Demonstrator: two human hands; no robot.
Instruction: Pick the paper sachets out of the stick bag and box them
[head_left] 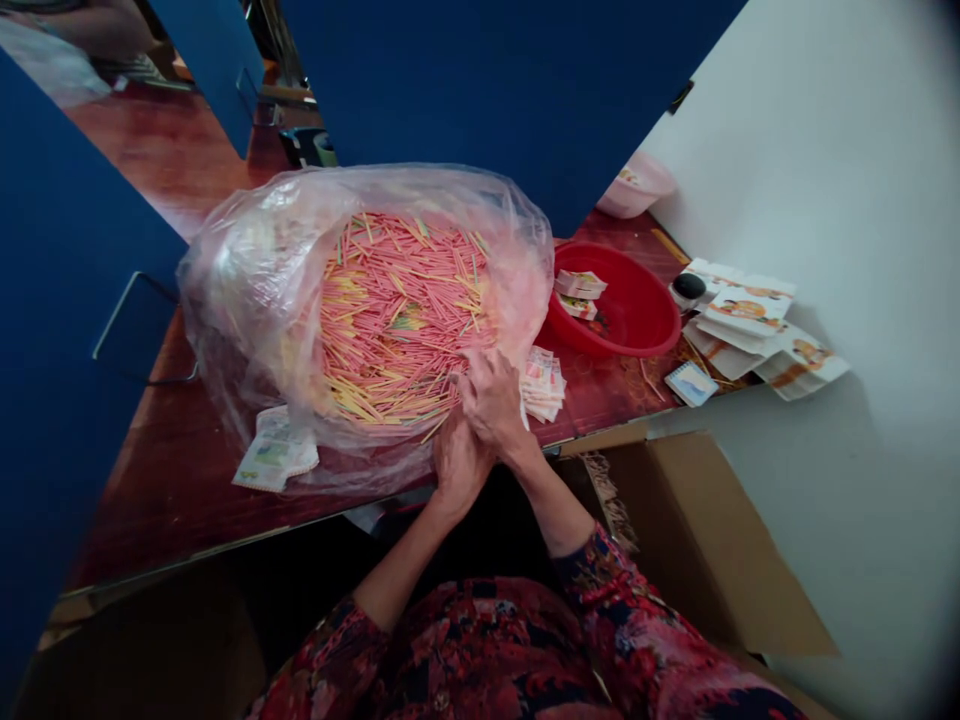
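A large clear plastic bag point(247, 270) lies open on the table, full of thin pink, yellow and green sticks point(405, 280). At its front right edge my two hands are together. My right hand point(491, 400) has its fingers curled over the sticks' near edge, with a bit of white showing by the fingertips. Just below and against it is my left hand point(460, 462), closed, its fingers largely hidden. What either one holds cannot be made out. Close to the right hand lies a pile of small printed paper packets point(546, 385).
More printed packets point(274, 455) lie at the bag's front left. A red basin point(652, 340) holds a few packets point(581, 285). Farther right are flat printed bags point(750, 310), a black round object point(688, 288) and a pink bowl point(641, 190). Blue panels point(465, 90) stand behind; a cardboard box point(720, 530) sits below.
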